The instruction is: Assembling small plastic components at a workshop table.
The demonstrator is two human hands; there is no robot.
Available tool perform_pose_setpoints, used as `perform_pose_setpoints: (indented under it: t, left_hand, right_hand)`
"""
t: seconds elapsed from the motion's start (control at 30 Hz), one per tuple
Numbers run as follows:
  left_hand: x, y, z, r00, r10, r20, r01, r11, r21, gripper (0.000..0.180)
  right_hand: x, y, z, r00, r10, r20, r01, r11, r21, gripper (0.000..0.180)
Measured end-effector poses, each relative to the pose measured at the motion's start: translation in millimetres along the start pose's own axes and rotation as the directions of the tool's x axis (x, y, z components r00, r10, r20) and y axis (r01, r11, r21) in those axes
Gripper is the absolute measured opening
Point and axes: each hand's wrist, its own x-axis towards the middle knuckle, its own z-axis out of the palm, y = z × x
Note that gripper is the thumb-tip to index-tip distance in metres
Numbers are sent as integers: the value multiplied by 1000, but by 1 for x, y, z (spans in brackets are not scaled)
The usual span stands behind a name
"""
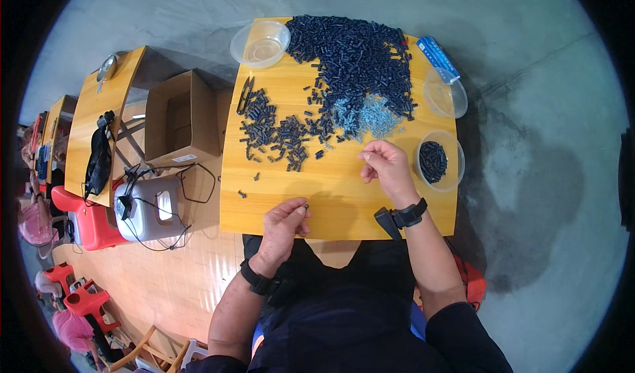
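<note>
My left hand (286, 224) is closed in a pinch over the near edge of the wooden table (360, 211). A small dark cylindrical piece (306, 206) shows at its fingertips. Further right, my right hand (389, 168) is also pinched, just nearer than a heap of small light-blue pieces (377, 116); whatever its fingertips hold is too small to make out. A large pile of dark, short cylinders (354, 52) covers the back of the table. Looser groups of dark pieces (289, 138) lie to the left, with a few strays apart from them.
Black tweezers (245, 95) lie at the left edge. Clear plastic bowls stand at back left (235, 47) and right (459, 174); the right one holds dark pieces. A blue box (438, 58) rests by another bowl (463, 101). Left: a cardboard box (154, 118) and stools (149, 224).
</note>
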Motion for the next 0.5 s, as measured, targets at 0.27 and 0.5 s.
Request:
perform_pose_setpoints:
  t: [0.27, 0.5]
  left_hand:
    - [-4, 0, 2, 994, -28, 110, 34, 998, -47, 15]
    - [-9, 9, 14, 991, -16, 134, 15, 1000, 13, 13]
  right_hand:
    - [-15, -8, 4, 992, 99, 82, -121, 939, 322, 9]
    - [-22, -4, 6, 988, 95, 122, -135, 917, 374, 12]
